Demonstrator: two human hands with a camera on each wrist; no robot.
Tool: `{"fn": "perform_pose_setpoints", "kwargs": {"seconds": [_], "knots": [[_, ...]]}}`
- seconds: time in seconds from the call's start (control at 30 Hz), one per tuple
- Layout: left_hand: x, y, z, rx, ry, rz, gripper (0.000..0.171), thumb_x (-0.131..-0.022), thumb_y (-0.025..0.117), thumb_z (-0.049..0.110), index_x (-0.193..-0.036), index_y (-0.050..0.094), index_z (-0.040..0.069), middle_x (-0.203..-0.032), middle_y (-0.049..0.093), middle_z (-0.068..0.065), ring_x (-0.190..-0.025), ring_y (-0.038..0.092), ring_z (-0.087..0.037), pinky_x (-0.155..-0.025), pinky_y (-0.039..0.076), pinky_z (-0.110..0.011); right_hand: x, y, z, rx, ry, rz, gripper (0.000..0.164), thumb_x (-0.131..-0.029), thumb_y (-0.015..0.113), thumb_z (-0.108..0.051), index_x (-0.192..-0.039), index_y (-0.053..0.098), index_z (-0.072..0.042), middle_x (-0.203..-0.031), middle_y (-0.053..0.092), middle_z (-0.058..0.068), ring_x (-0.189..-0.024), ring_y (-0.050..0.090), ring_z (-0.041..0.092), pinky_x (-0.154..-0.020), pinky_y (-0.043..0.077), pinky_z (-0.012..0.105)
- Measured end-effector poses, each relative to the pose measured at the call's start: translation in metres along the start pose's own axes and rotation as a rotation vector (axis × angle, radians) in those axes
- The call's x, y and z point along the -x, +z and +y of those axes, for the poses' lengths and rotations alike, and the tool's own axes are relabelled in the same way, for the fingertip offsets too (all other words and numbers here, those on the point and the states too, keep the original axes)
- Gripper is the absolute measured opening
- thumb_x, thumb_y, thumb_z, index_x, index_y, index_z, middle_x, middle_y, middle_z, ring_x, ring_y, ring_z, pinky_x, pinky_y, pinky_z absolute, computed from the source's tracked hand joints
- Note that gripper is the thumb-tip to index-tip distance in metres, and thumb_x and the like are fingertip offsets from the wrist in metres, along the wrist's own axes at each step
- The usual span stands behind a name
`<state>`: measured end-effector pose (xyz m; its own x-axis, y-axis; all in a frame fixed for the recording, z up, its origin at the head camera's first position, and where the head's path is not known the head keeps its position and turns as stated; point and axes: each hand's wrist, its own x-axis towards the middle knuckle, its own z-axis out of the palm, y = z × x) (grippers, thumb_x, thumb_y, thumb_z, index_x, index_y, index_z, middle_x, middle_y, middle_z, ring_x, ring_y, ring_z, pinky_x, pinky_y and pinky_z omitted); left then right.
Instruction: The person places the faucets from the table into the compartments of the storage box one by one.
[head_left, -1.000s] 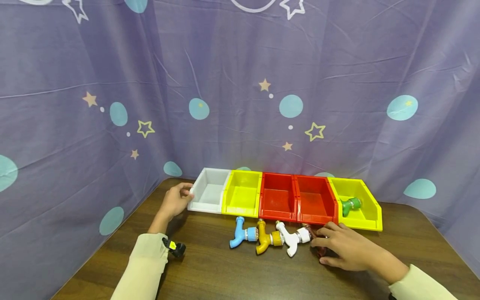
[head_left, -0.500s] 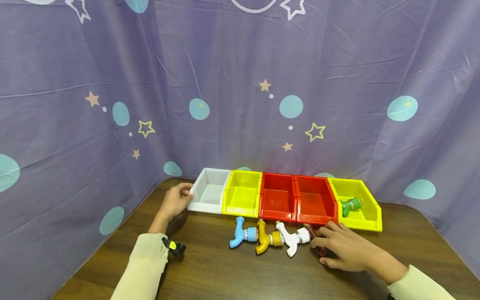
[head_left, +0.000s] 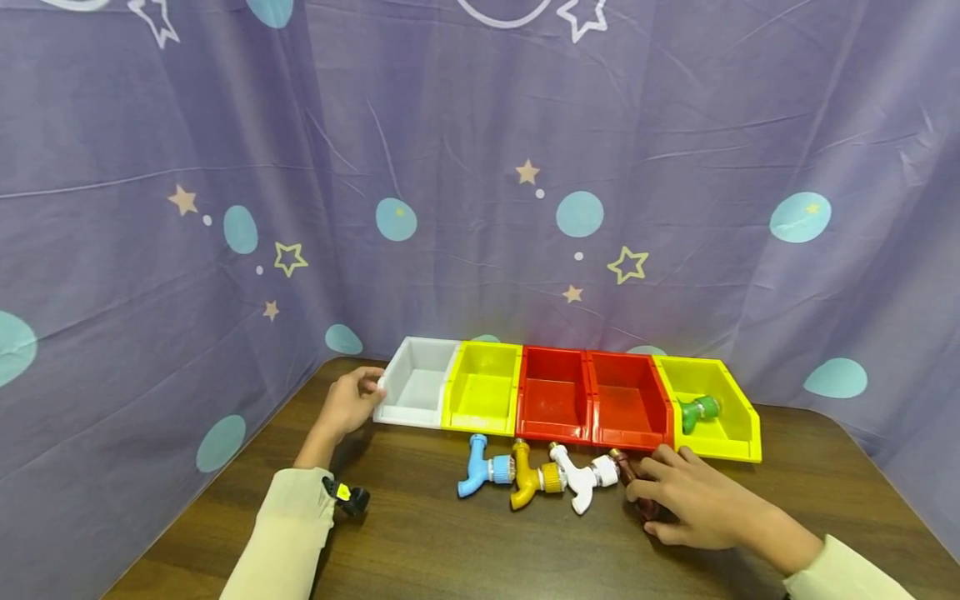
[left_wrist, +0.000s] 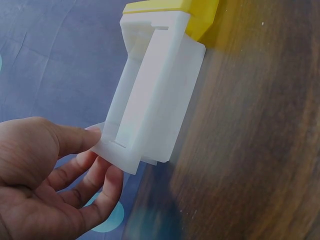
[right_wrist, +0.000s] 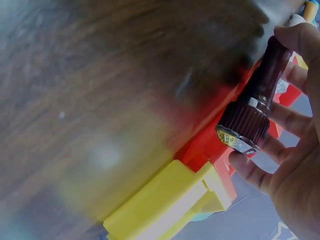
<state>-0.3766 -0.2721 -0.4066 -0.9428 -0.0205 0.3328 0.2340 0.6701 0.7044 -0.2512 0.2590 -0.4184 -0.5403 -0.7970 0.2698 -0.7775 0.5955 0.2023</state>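
The left hand (head_left: 348, 404) pinches the white bin (head_left: 420, 387) between thumb and fingers. The right hand (head_left: 701, 502) grips the brown tap (right_wrist: 257, 87), fingers curled, beside the white tap (head_left: 585, 478), near a red bin (head_left: 632, 410); whether the brown tap touches the table (head_left: 450, 554) is hard to tell.

No text, brand or number legible from where I stand. Brown tap (right_wrist: 260, 82): silvery end face (right_wrist: 236, 142) shows marks in a ring, possibly characters — too small and blurred to read. Black wrist device (head_left: 360, 501), left sleeve (head_left: 288, 521): yellow patch (head_left: 344, 492) with a dark mark — also unreadable at this size, whether lettering or symbol I cannot tell.
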Motion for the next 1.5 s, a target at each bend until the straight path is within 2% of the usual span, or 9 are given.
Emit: {"fn": "perform_pose_setpoints", "kwargs": {"seconds": [0.33, 0.6, 0.77, 1.03, 1.33, 1.5], "knots": [[0.000, -0.001, 0.001, 0.001, 0.014, 0.002, 0.038, -0.087, 0.067, 0.007, -0.124, 0.058, 0.003, -0.096, 0.065, -0.014, -0.085, 0.061, -0.026, -0.069, 0.050, -0.033, 0.002, -0.014, 0.001, 0.027, 0.002, 0.019, 0.034, -0.073, 0.074, -0.047, -0.102, 0.061, -0.036, -0.105, 0.052, -0.016, -0.098, 0.041, 0.012, -0.076, 0.036, 0.039], [-0.001, 0.000, -0.002, 0.007, 0.011, -0.008, 0.037, -0.087, 0.066, 0.007, -0.124, 0.058, 0.004, -0.096, 0.064, -0.014, -0.085, 0.061, -0.025, -0.066, 0.050, -0.030, 0.002, -0.023, 0.005, 0.049, -0.004, 0.040, 0.035, -0.069, 0.077, -0.043, -0.099, 0.062, -0.035, -0.096, 0.050, -0.017, -0.094, 0.042, 0.012, -0.072, 0.034, 0.038], [0.000, 0.000, -0.001, 0.002, 0.012, -0.006, 0.038, -0.087, 0.066, 0.006, -0.124, 0.058, 0.004, -0.095, 0.064, -0.013, -0.084, 0.059, -0.025, -0.067, 0.048, -0.031, 0.003, -0.025, 0.010, 0.059, 0.008, 0.037, 0.035, -0.070, 0.077, -0.042, -0.100, 0.063, -0.033, -0.097, 0.051, -0.015, -0.094, 0.043, 0.014, -0.073, 0.036, 0.039], [0.000, 0.000, 0.000, -0.001, 0.013, 0.003, 0.037, -0.087, 0.066, 0.007, -0.124, 0.058, 0.004, -0.095, 0.064, -0.013, -0.085, 0.059, -0.025, -0.070, 0.048, -0.031, -0.002, -0.032, 0.022, 0.093, 0.027, 0.019, 0.037, -0.071, 0.077, -0.045, -0.103, 0.060, -0.037, -0.100, 0.051, -0.014, -0.094, 0.044, 0.014, -0.072, 0.034, 0.037], [-0.001, -0.001, -0.003, -0.002, 0.015, 0.006, 0.037, -0.087, 0.066, 0.007, -0.124, 0.058, 0.004, -0.095, 0.064, -0.013, -0.086, 0.058, -0.025, -0.068, 0.047, -0.030, -0.012, -0.036, 0.035, 0.097, 0.031, 0.042, 0.034, -0.074, 0.075, -0.042, -0.103, 0.063, -0.030, -0.099, 0.053, -0.011, -0.094, 0.046, 0.017, -0.077, 0.037, 0.041], [-0.001, 0.001, -0.004, 0.009, 0.011, -0.004, 0.037, -0.087, 0.066, 0.007, -0.124, 0.058, 0.005, -0.095, 0.063, -0.013, -0.084, 0.058, -0.024, -0.067, 0.048, -0.031, -0.017, -0.037, 0.039, 0.108, 0.054, 0.017, 0.034, -0.076, 0.073, -0.045, -0.104, 0.064, -0.029, -0.097, 0.052, -0.012, -0.091, 0.046, 0.017, -0.073, 0.037, 0.038]]}}
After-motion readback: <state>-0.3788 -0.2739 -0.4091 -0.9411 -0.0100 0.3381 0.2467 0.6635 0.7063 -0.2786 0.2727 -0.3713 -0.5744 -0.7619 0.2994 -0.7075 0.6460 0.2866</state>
